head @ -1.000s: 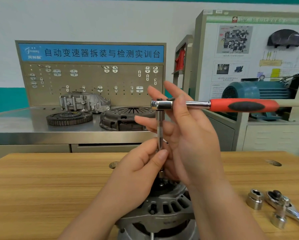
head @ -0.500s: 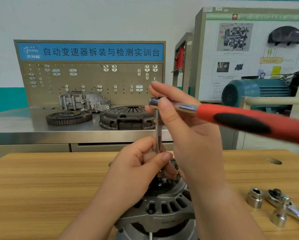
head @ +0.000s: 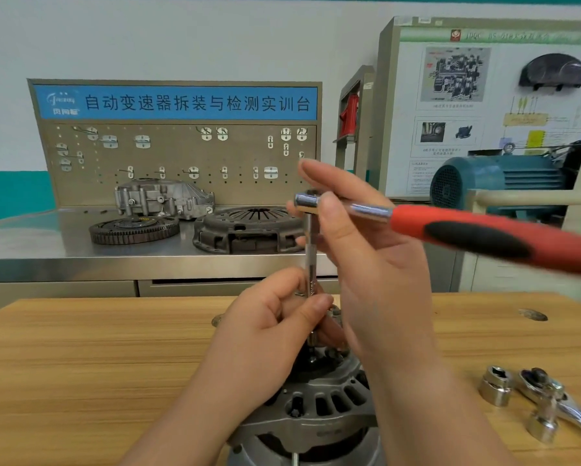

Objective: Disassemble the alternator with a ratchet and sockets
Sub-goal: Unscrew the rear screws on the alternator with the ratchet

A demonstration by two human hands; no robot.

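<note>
A person's left hand (head: 265,334) pinches the extension bar (head: 310,250) upright over the alternator (head: 316,418); the right hand (head: 376,264) pinches the ratchet (head: 467,230) head above.

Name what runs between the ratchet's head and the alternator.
A slim extension bar stands upright from the ratchet down to the alternator. The left hand pinches its lower part. The head view shows this.

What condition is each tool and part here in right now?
Red-and-black-handled ratchet: roughly level, head pinched by right hand, seated on the bar.
Slim steel extension bar: upright, pinched by left hand, lower end at alternator's top.
Grey metal alternator: standing on wooden table, housing halves together.
Loose chrome socket: standing on table, untouched.
Second chrome ratchet: lying on table, another socket fitted.
</note>
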